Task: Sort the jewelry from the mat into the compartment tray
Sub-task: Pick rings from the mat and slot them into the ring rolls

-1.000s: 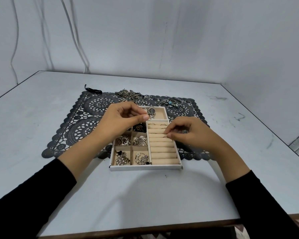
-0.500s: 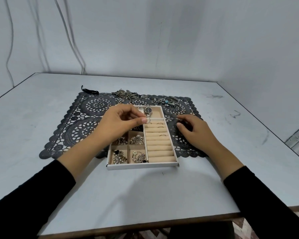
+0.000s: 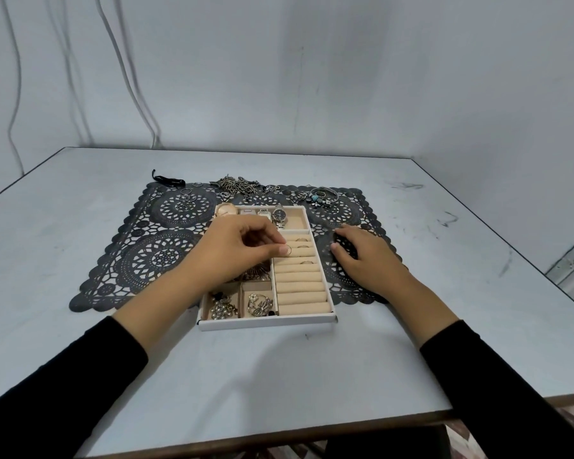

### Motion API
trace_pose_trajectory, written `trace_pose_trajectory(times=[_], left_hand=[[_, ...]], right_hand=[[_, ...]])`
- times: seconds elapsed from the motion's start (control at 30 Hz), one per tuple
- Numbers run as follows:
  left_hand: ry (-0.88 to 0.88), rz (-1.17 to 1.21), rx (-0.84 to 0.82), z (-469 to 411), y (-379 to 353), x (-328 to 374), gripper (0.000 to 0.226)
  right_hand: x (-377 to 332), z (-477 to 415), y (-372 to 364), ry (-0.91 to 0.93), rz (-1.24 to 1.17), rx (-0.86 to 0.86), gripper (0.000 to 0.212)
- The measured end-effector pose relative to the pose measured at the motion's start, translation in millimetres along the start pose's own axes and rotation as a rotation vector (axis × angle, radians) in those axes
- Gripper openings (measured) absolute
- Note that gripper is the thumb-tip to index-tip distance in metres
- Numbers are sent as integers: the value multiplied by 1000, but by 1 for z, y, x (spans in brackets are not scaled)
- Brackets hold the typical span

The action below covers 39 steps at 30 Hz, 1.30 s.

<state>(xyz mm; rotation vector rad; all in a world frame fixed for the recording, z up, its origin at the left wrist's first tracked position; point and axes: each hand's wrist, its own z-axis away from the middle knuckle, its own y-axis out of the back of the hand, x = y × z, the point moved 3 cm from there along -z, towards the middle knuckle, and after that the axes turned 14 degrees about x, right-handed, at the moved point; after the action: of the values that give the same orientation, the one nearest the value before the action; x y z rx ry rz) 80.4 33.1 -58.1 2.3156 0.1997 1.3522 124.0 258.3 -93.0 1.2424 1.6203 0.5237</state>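
Observation:
The white compartment tray point(image 3: 269, 321) lies on the black lace mat point(image 3: 146, 253). My left hand point(image 3: 236, 251) hovers over the tray's middle and pinches a thin ring point(image 3: 288, 250) at the beige ring rolls point(image 3: 300, 286). Other rings sit in the upper rolls. Watches point(image 3: 279, 216) lie in the top compartment. Earrings and brooches fill the small left compartments. My right hand point(image 3: 365, 256) rests on the mat just right of the tray, fingers loosely curled, nothing visible in it. On the mat's far edge lie several small rings point(image 3: 187, 197), a chain pile point(image 3: 237, 186) and a bracelet cluster point(image 3: 323, 195).
A black cord point(image 3: 168, 180) lies on the grey table point(image 3: 80, 342) just beyond the mat's far left corner. The table's front edge runs close below my sleeves, and a wall stands behind the table.
My right hand left the ring rolls and moved right onto the mat. My left hand brought the pinched ring down toward the ring rolls.

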Motion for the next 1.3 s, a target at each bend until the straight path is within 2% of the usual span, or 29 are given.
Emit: trace_pose_trajectory(times=[0.5, 0.77, 1.3], left_hand=[[-298, -254, -136, -4, -6, -2, 10], [-164, -199, -152, -6, -2, -4, 9], [-98, -200, -162, -7, -5, -6, 8]], right_hand=[[-1, 1, 1, -7, -13, 0, 43], [-1, 0, 1, -15, -13, -8, 44], [-1, -1, 0, -13, -2, -15, 43]])
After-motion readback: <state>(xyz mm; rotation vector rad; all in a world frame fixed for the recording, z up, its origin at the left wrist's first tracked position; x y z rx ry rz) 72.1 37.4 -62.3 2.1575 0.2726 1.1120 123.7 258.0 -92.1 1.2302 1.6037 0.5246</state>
